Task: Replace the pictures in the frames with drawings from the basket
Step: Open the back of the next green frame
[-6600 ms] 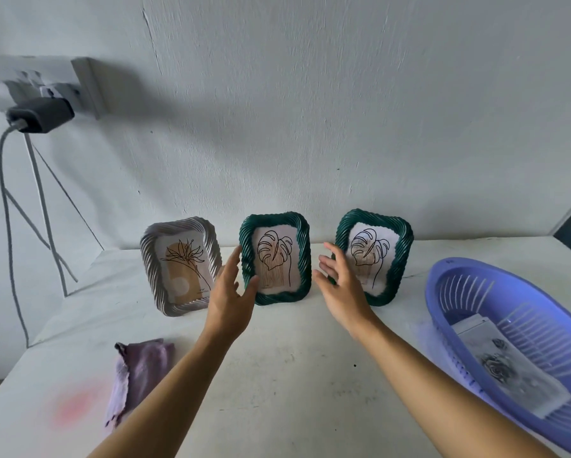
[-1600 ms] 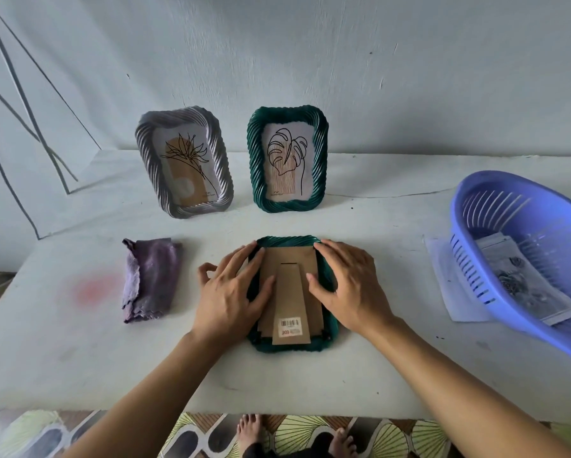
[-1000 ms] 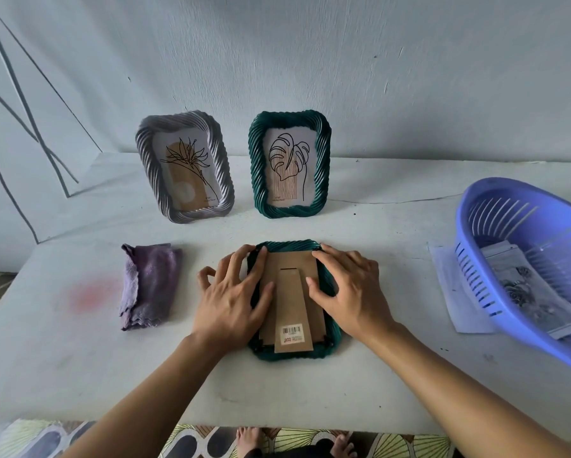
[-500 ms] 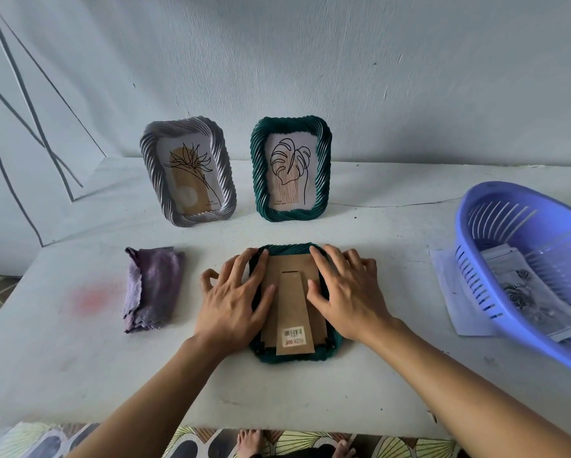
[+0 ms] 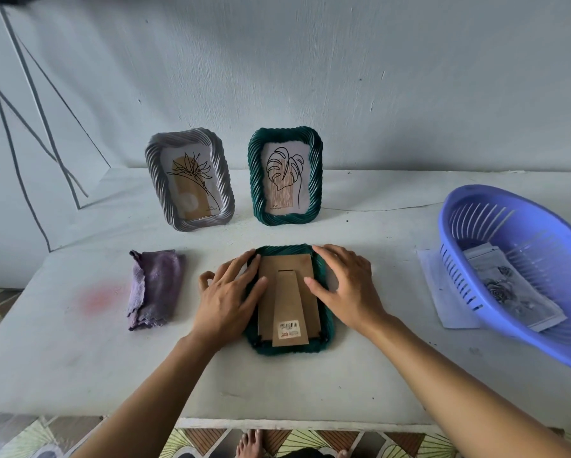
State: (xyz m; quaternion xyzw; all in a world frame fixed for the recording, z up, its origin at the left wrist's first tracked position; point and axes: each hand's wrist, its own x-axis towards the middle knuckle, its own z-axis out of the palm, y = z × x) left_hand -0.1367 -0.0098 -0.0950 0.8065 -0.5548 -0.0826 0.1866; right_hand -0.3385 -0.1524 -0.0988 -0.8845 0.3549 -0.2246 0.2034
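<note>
A dark green frame (image 5: 290, 348) lies face down on the white table, its brown cardboard back (image 5: 289, 292) with a barcode sticker facing up. My left hand (image 5: 226, 297) rests flat on the frame's left edge, fingers straight, thumb on the cardboard. On the right edge lies my right hand (image 5: 345, 285), fingers spread, thumb touching the cardboard. Behind stand a grey frame (image 5: 189, 183) with a flower drawing and a second green frame (image 5: 284, 175) with a leaf drawing. The purple basket (image 5: 469, 209) at the right holds a rose drawing (image 5: 508, 292).
A folded purple cloth (image 5: 153, 287) lies left of the flat frame. A sheet of paper (image 5: 441, 292) sticks out from under the basket. Cables (image 5: 30, 127) run down the wall at the left. The table's front edge (image 5: 277, 421) is near, with bare feet below.
Both hands have stayed on the face-down frame, shifting only slightly along its sides. My left fingers have slid a little off the cardboard toward the left edge.
</note>
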